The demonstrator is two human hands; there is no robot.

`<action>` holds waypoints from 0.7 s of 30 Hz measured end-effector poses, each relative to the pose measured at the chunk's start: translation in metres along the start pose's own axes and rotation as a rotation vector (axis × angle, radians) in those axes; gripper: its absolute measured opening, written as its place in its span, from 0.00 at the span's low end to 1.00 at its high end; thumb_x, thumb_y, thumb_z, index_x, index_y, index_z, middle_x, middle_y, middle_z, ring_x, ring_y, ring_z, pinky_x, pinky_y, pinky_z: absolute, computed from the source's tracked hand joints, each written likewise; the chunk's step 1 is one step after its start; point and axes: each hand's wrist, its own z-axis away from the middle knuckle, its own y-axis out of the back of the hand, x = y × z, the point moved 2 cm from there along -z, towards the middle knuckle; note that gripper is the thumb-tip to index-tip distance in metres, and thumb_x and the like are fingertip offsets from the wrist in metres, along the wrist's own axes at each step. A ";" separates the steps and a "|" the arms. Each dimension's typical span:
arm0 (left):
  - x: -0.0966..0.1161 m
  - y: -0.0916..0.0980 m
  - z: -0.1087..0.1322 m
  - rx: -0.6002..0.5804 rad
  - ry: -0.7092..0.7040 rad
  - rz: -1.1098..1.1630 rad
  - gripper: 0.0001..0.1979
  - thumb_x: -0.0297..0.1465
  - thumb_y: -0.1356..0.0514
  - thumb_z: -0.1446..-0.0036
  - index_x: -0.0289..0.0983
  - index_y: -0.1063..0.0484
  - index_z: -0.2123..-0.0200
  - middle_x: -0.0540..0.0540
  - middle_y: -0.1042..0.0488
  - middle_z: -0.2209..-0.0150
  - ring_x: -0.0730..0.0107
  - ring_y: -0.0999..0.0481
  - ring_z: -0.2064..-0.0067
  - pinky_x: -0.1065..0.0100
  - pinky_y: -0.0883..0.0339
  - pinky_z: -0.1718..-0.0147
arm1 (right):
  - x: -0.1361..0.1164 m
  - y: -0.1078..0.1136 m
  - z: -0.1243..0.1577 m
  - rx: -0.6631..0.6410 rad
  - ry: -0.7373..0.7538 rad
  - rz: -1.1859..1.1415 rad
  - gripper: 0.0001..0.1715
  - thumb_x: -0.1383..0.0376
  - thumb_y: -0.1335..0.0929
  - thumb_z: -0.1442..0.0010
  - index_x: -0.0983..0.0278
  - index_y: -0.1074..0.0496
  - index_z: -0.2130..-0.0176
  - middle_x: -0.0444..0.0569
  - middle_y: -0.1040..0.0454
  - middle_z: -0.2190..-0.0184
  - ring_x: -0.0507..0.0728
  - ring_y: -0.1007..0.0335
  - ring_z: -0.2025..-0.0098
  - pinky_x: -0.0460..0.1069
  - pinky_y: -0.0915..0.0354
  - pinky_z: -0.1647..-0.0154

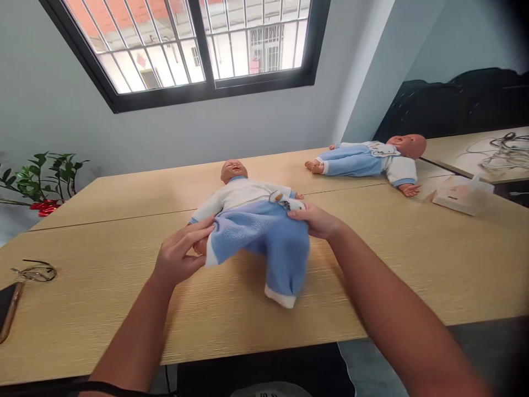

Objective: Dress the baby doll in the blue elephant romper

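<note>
A baby doll [248, 189] in a white top lies on its back on the table, its head toward the window. Blue fleece pants [264, 226] with white cuffs lie over its lower body; one leg of them hangs toward the table's front edge. My left hand [181, 251] is closed around the doll's foot [201, 246] and the cuff beside it. On the other side, my right hand [318, 219] pinches the pants near the waist, beside a white patch with a cartoon figure [287, 200]. The doll's other foot is hidden.
A second doll [363, 157] in similar clothes lies at the back right, near a small box in a plastic bag [460, 196]. Coiled cables [510, 151] lie farther right. Glasses [38, 271] and a phone [9, 310] rest at the left; a potted plant [43, 179] stands behind.
</note>
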 end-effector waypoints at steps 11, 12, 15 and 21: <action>0.069 0.012 0.045 -0.101 -0.267 -0.315 0.25 0.30 0.26 0.42 0.41 0.26 0.43 0.49 0.14 0.53 0.66 0.13 0.57 0.67 0.19 0.57 | 0.024 0.014 -0.033 0.380 0.221 0.328 0.28 0.46 0.23 0.48 0.63 0.18 0.56 0.48 0.17 0.60 0.60 0.25 0.59 0.51 0.32 0.58; 0.075 0.012 0.050 -0.081 -0.244 -0.339 0.22 0.32 0.27 0.40 0.42 0.25 0.43 0.51 0.13 0.55 0.69 0.14 0.61 0.68 0.20 0.60 | 0.025 0.013 -0.034 0.397 0.218 0.347 0.28 0.45 0.23 0.47 0.63 0.18 0.57 0.48 0.17 0.61 0.60 0.25 0.59 0.52 0.31 0.57; 0.088 0.013 0.064 -0.121 -0.151 -0.335 0.18 0.34 0.34 0.32 0.43 0.26 0.41 0.51 0.13 0.57 0.70 0.15 0.65 0.69 0.22 0.64 | 0.024 0.009 -0.036 0.487 0.221 0.404 0.26 0.45 0.25 0.47 0.65 0.18 0.63 0.49 0.19 0.65 0.63 0.27 0.57 0.54 0.31 0.54; 0.091 0.004 0.091 -0.162 0.006 -0.134 0.23 0.37 0.39 0.30 0.46 0.31 0.34 0.44 0.15 0.50 0.61 0.14 0.55 0.65 0.18 0.59 | 0.005 -0.010 -0.017 0.271 0.211 0.299 0.29 0.45 0.27 0.40 0.64 0.20 0.52 0.53 0.18 0.56 0.66 0.24 0.50 0.59 0.30 0.46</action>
